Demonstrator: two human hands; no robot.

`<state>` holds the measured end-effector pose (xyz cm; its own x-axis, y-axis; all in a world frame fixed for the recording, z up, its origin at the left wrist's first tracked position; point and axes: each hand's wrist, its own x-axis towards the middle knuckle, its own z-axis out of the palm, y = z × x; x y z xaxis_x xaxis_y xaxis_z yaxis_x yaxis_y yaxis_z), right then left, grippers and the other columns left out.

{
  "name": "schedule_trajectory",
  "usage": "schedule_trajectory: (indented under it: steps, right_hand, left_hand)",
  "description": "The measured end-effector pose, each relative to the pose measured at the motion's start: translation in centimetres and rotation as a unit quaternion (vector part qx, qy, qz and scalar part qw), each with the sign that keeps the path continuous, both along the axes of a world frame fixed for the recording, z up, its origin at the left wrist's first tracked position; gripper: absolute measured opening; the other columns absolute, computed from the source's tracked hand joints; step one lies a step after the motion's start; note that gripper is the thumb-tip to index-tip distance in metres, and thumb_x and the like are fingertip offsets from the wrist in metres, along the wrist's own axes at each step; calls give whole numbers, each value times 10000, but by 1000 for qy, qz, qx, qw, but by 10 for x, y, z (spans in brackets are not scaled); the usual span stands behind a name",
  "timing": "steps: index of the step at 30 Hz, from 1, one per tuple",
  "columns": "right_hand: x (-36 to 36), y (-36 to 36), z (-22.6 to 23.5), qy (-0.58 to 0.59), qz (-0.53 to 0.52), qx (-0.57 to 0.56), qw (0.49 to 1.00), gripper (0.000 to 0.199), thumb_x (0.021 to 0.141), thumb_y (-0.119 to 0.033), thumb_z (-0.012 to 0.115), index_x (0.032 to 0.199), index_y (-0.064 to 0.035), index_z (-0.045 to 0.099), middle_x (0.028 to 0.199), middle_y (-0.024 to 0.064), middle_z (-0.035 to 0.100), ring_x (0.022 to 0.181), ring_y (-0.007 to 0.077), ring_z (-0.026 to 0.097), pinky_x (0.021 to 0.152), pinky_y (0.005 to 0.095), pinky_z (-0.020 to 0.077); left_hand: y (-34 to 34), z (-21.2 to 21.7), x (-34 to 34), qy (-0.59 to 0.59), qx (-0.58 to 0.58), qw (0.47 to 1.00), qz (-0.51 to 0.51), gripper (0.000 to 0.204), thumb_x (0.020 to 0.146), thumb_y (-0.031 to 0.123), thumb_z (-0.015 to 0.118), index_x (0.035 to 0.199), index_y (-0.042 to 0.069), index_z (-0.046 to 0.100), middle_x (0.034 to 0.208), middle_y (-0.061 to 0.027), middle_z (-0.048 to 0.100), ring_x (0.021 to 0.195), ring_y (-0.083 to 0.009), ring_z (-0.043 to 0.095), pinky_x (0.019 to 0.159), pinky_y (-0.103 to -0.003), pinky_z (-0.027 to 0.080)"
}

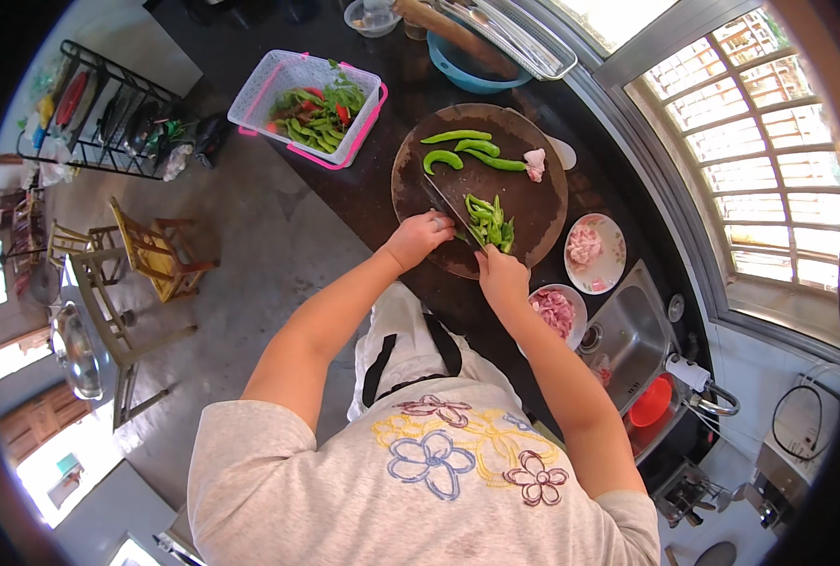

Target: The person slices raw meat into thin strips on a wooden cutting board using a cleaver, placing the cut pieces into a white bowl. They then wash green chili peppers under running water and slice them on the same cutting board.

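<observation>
On a round wooden chopping board (523,212), my right hand (504,277) grips a kitchen knife (452,209) by its handle, the blade slanting up and left. My left hand (421,238) is at the board's left edge, fingers bent and held together beside the blade. A bit of green pepper shows at its fingertips; the rest is hidden under them. Right of the blade lies a pile of cut green pepper (489,223). Several whole green peppers (476,149) are farther up the board, next to a pale pink lump of meat (535,164).
A white plastic basket (267,87) with pink handles holds green and red peppers at the upper left. Right of the board are a plate of pale meat (612,247), a bowl of sliced meat (578,321) and a steel sink (639,297). Behind stands a blue basin (481,83).
</observation>
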<state>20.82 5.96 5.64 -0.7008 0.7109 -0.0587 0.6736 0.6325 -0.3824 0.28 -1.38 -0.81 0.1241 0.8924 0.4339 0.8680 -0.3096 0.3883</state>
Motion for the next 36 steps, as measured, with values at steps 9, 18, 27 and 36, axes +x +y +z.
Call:
schedule_trajectory:
  steps: [9, 18, 27, 36]
  right_hand:
    - [10, 0, 3, 43, -4, 23, 999, 182, 915, -263, 580, 895, -84, 610, 655, 135, 629, 610, 332, 640, 564, 448, 495]
    - [12, 0, 27, -41, 14, -11, 999, 206, 908, -250, 587, 862, -49, 594, 655, 170, 630, 620, 351, 643, 575, 453, 504]
    - [-1, -2, -7, 50, -28, -14, 998, 211, 906, -258, 591, 823, -63, 591, 649, 168, 625, 628, 366, 638, 579, 469, 500]
    - [6, 7, 31, -23, 17, -41, 999, 199, 901, -233, 589, 814, -55, 596, 667, 174, 636, 647, 367, 646, 597, 469, 507]
  left_hand:
    - [-20, 11, -5, -10, -27, 998, 52, 270, 726, 90, 594, 983, 88, 675, 1022, -42, 639, 991, -256, 611, 817, -349, 535]
    - [-4, 3, 0, 33, -20, 999, 0, 270, 713, 87, 575, 960, 94, 683, 1021, -24, 642, 980, -230, 616, 797, -327, 540]
    - [-2, 6, -1, 30, -18, 999, -12, 243, 718, 93, 576, 939, 97, 678, 1023, -22, 640, 987, -228, 615, 801, -322, 542]
    - [-4, 4, -2, 18, 8, 1000, -20, 235, 708, 92, 581, 924, 81, 671, 1029, -33, 642, 996, -231, 618, 797, -323, 543]
